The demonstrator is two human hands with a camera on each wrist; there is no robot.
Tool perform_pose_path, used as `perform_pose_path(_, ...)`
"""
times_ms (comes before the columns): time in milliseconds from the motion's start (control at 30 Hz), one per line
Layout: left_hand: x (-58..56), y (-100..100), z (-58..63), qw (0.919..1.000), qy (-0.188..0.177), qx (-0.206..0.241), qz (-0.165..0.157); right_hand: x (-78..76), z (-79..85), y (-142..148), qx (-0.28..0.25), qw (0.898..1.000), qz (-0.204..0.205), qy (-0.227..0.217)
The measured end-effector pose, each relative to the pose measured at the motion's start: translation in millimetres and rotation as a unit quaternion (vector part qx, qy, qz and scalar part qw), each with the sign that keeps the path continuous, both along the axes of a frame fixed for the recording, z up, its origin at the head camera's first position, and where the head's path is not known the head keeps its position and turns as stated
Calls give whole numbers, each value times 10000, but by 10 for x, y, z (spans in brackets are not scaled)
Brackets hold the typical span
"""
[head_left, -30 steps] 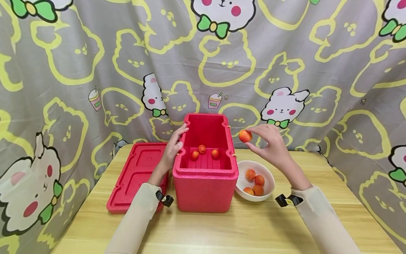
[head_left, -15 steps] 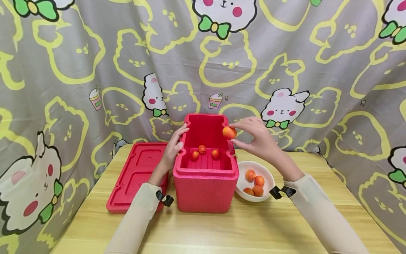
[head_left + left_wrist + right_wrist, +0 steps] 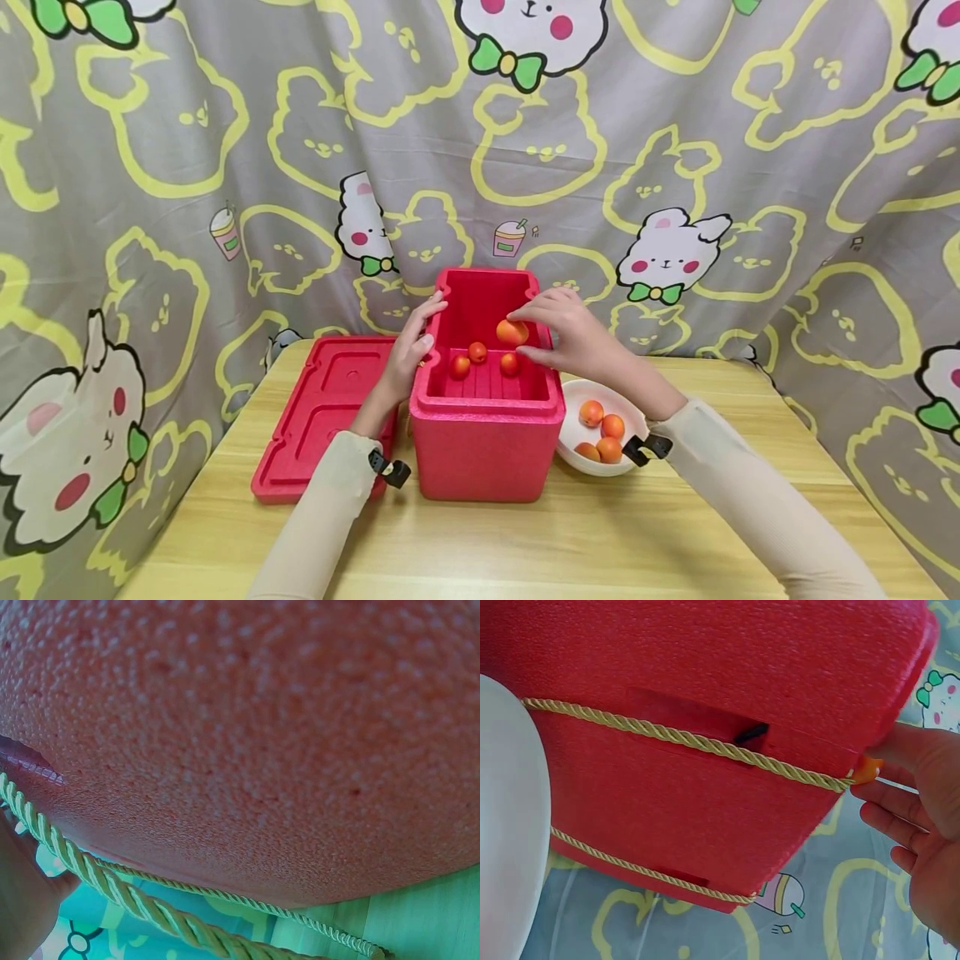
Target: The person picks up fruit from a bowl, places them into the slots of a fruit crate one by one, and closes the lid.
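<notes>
A red foam box (image 3: 487, 454) stands uncovered in the head view, with several orange-red apricots (image 3: 477, 352) on its floor. My right hand (image 3: 573, 333) reaches over the box's right rim and pinches another apricot (image 3: 512, 332) between thumb and fingers, above those inside. In the right wrist view, the box wall hides most of that apricot (image 3: 867, 770). My left hand (image 3: 411, 346) rests against the left rim, fingers extended along it. In the left wrist view, the box side (image 3: 247, 750) fills most of the picture and the hand (image 3: 26, 892) shows only at the edge.
A white bowl (image 3: 567, 457) with several apricots stands right of the box. The red lid (image 3: 345, 417) lies left of it on the wooden table (image 3: 480, 550). Gold rope (image 3: 682, 737) runs along the box sides. A patterned curtain (image 3: 300, 275) hangs close behind.
My right hand has moved left with the apricot, from above the bowl's far side, across the box's right rim, to over its opening. The left hand has stayed at the left rim.
</notes>
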State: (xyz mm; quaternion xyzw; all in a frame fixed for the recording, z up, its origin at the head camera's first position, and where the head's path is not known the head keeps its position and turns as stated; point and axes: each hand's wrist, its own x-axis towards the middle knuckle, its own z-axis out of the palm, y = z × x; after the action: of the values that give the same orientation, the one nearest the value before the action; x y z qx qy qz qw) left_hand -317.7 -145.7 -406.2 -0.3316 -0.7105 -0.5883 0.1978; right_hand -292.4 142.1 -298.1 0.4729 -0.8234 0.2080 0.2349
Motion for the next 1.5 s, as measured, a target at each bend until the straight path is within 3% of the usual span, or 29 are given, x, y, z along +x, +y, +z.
perform_pose_path(367, -8, -3, -4, 10000, 76, -1, 48, -28, -23, -86, 250, 9996, -104, 28)
perform_pose_path(900, -2, 2, 2, 10000, -45, -2, 25, -17, -8, -83, 112, 9998, -177, 45)
perform_pose_path(1267, 2, -2, 4, 10000, -76, -11, 7, -65, -61, 97, -319, 9991, -173, 211)
perform_pose_path(1500, -5, -8, -9, 9999, -85, -50, 26, -81, -131, 359, -520, 9970, -570, 24)
